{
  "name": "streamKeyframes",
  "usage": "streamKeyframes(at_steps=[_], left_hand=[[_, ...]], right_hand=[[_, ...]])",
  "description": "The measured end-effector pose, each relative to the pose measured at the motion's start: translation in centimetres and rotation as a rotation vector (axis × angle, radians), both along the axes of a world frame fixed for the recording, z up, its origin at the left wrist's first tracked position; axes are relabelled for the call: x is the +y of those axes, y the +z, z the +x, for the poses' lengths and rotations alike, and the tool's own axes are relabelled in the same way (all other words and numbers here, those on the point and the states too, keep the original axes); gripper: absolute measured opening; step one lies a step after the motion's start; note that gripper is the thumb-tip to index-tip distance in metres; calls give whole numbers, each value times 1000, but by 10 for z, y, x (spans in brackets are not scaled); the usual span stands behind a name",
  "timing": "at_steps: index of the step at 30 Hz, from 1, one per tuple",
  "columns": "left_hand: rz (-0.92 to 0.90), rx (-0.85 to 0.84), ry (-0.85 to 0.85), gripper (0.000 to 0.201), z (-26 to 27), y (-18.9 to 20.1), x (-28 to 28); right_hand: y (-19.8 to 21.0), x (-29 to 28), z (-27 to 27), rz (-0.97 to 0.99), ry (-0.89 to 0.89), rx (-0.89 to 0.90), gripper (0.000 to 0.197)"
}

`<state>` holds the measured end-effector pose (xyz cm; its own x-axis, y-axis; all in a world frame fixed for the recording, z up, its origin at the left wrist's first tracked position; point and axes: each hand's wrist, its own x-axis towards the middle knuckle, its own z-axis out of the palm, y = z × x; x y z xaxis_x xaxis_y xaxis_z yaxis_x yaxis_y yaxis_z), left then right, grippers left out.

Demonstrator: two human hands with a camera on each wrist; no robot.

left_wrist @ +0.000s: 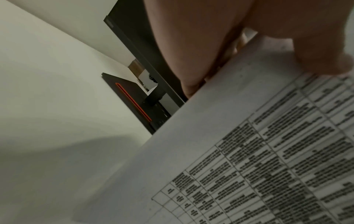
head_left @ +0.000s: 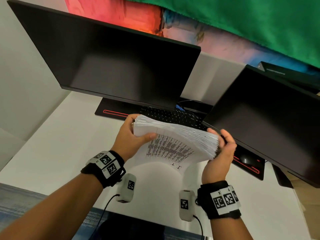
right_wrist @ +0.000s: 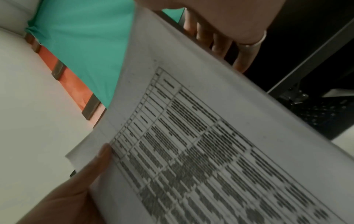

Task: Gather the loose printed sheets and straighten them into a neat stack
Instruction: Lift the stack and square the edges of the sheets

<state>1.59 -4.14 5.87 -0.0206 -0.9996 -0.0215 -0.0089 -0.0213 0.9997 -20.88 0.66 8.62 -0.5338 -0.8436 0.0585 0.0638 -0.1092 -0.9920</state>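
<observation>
printed sheets (head_left: 173,144) table text blurred, unreadable

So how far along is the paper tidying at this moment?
Gathering looks done: the sheets are one thick bundle, lifted off the desk. In hand: left hand and right hand grip opposite ends. Left: the edges are fanned, so squaring them and setting the stack down remains.

Both forearms reach forward, wrists banded, hands raised level with each other; the left hand (head_left: 129,137) has its thumb stretched across the near face of what it clasps, while the right hand (head_left: 222,149), palm inward, curls its fingers (right_wrist: 220,44) behind
</observation>
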Motion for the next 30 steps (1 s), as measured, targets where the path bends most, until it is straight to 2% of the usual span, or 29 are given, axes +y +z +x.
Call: streamKeyframes(at_steps=[2,6,10,11,12,13,14,16,18,19,20,21,23,24,26,28,30], left_hand=[[31,-60,-88,57,3,-3,-4],[79,-99,-194,50,3,-6,-10],[74,-104,-185,40,0,-8,-12],[76,-100,-174,40,0,-9,-12],[80,-96,-166,40,0,-9,-12],[83,-92,-162,40,-1,-9,-11],[82,-89,-161,40,-1,-10,-11],[80,-87,-161,37,0,-9,-12],[88,-97,-178,30,2,-5,-13],[95,-95,-192,29,3,-4,-14],[105,-89,-211,30,4,-3,-16],[116,-90,-229,32,6,-3,-17],[132,-116,-224,36,6,-1,-24],[132,-122,-182,35,4,2,-25],[47,-157,-35,31,-4,9,-20],[-181,-283,117,30,-17,13,-7],[-307,-361,170,26,-25,3,8]], right_hand=[[-8,1,-4,29,78,-79,73],[-15,7,-8,39,110,-132,100],[-26,14,-10,51,97,-227,83],[-23,18,-9,113,65,-152,64],[-24,19,-8,142,124,-46,31],[-26,19,-6,191,126,59,43],[-27,20,-5,268,124,165,64],[-28,20,-8,246,199,154,72],[-34,11,-16,198,279,219,116],[-35,4,-19,234,264,252,124],[-34,-3,-21,256,247,278,122],[-35,-10,-23,267,238,272,107],[-31,-21,-23,262,231,270,59],[-27,-21,-23,235,235,280,45],[-19,-16,-16,173,210,274,42],[-16,-1,-6,107,137,257,40],[-22,12,7,94,65,236,37]])
